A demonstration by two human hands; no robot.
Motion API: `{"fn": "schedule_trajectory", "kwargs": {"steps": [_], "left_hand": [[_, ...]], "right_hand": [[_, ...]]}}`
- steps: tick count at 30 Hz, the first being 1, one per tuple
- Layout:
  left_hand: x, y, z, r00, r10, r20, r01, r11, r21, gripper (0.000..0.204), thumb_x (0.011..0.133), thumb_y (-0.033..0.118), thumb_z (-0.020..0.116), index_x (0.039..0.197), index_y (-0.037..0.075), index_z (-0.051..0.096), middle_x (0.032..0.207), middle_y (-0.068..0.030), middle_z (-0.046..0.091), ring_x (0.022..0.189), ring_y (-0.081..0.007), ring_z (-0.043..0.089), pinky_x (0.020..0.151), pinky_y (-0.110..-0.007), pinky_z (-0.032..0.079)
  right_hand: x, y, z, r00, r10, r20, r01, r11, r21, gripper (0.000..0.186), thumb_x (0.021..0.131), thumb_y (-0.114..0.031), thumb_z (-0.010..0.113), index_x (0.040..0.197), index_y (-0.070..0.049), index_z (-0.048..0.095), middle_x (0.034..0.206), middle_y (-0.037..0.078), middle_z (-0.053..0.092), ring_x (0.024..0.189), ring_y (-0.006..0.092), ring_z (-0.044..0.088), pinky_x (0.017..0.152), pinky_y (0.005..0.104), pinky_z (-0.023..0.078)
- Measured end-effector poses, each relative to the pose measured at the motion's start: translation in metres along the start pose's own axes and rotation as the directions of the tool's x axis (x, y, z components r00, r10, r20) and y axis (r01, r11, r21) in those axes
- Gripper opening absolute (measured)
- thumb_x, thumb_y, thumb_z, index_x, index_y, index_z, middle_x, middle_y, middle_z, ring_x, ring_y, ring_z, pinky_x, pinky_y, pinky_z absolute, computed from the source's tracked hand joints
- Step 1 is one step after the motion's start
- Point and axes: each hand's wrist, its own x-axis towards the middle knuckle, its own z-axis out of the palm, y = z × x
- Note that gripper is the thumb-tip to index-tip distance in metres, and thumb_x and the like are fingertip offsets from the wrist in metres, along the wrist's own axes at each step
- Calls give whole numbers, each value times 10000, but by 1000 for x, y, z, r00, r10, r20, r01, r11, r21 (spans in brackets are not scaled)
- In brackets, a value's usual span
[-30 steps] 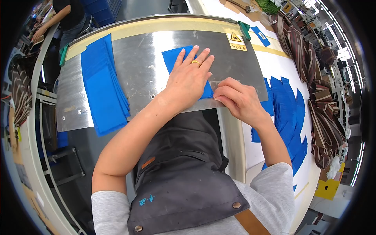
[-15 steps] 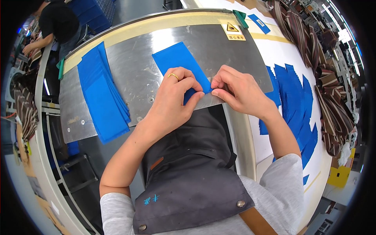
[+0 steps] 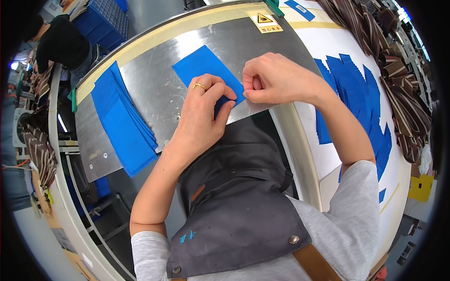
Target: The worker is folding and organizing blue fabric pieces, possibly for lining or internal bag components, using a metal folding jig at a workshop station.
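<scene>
A blue rectangular fabric piece lies at a slant on the steel plate. My left hand is over its near part, fingers curled and pressed together on the fabric's edge. My right hand, fingers bent into a pinch, grips at the piece's right near corner, where the fingertips partly hide the fabric. To the left, a fanned stack of blue fabric pieces lies on the plate.
Loose blue pieces cover part of the white table at right, with striped cloth beyond. Blue crates stand behind at upper left, near a person in a black top. A warning label marks the plate's far edge.
My left hand was spread flat on the piece and has drawn back and curled at its near edge. My right hand has moved upward. The view has shifted and turned slightly.
</scene>
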Motion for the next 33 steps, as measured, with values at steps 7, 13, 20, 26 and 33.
{"fn": "schedule_trajectory", "kwargs": {"steps": [7,13,20,26,33], "left_hand": [[0,0,-1,998,57,13,-58,998,27,184,795,-29,719,958,56,710,1043,-90,606,1056,-281,570,925,-379,462],[1,1,-1,963,268,26,-269,949,163,264,742,-61,700,984,42,722,998,-97,586,990,-295,580,827,-400,508],[-1,2,-4,913,384,140,-408,880,244,335,734,-101,676,1046,21,697,1017,-110,591,987,-317,615,780,-413,527],[-5,3,-3,926,356,126,-375,904,205,314,768,-98,658,1058,22,677,1024,-116,584,968,-320,615,784,-413,522],[-6,1,-1,927,355,121,-373,902,218,330,767,-104,648,1068,29,671,1031,-116,574,969,-318,611,795,-413,519]], "right_hand": [[9,-4,-13,992,60,114,-63,998,22,188,742,-167,736,728,12,682,626,86,640,579,168,616,573,307,488],[12,1,-13,987,80,141,-81,997,5,186,736,-170,742,738,3,675,624,78,628,586,157,601,578,297,480],[-12,20,-3,996,92,15,-91,934,345,245,845,-239,731,946,-26,667,806,48,668,769,171,649,679,321,517],[-59,28,64,738,-366,-567,345,927,-149,195,843,-18,688,1036,-45,702,917,83,623,826,232,626,714,321,522],[-57,27,70,659,-551,-512,283,812,-510,393,752,-7,684,1143,-41,709,982,94,618,903,265,627,798,371,542]]}}
